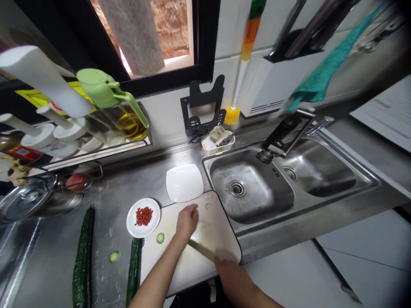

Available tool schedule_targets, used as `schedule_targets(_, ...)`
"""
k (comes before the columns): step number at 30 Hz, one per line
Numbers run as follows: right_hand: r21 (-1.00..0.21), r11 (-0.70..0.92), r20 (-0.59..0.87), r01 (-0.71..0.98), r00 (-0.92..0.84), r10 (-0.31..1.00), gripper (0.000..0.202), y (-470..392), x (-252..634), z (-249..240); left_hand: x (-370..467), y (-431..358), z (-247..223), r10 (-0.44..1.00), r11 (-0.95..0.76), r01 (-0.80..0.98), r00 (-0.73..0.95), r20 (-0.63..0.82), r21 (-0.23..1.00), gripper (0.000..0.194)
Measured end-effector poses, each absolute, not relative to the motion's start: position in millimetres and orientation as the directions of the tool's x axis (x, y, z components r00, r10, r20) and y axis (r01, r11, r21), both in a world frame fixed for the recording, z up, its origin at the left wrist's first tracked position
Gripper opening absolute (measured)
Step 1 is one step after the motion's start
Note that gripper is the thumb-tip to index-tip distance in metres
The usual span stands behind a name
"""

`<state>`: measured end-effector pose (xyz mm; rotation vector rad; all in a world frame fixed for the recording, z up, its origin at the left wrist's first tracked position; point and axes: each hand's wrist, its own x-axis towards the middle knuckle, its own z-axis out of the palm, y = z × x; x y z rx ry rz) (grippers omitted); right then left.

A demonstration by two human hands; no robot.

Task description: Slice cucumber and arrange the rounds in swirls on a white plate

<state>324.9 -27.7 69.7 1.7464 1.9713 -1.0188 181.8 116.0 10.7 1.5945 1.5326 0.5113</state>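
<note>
In the head view, a person's right hand [233, 276] closes around what appears to be a knife [203, 250], low over the board [208, 226]; the left hand [187, 222] curls over the board's middle, and whether it grips anything cannot be told. The blade's far end lies close to the left wrist, so a slip of either hand could mean a cut. Left of the board, a cucumber [134, 269] lies right beside its edge, near the left forearm; a knock could roll it across the wet tabletop [104, 282]. The dish [130, 218] at the board's far left corner could tip its red bits if the board shifts. The right hand hides the knife's handle, glare blurs the blade's outline, and the cucumber's near end is out of sight.
</note>
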Motion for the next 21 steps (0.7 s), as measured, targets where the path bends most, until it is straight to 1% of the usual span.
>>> schedule_targets(2,-0.292,0.009,-0.657,0.956,-0.207,0.725,0.044,-27.3,325.9,69.7,168.0,107.5,11.6,0.959,0.07,0.637,0.168,-0.226,0.768,0.028)
schedule_targets(6,-0.282,0.019,-0.661,0.959,-0.209,0.721,0.044,-26.4,325.8,71.7,147.0,91.7,12.2,0.95,0.032,0.689,0.204,-0.236,0.724,0.028)
schedule_targets(11,-0.289,-0.025,-0.675,0.957,-0.185,0.715,0.039,-25.8,323.4,73.4,134.7,75.8,11.9,0.943,0.041,0.686,0.215,-0.255,0.727,0.031)
schedule_targets(16,-0.279,-0.031,-0.706,0.96,-0.184,0.684,0.042,-22.1,322.0,79.7,132.4,68.6,12.8,0.944,0.054,0.644,0.216,-0.249,0.763,0.022)
schedule_targets(21,-0.255,-0.013,-0.734,0.967,-0.185,0.654,0.048,-18.3,320.2,88.9,132.4,67.0,12.7,0.96,0.081,0.667,0.147,-0.237,0.741,0.01)
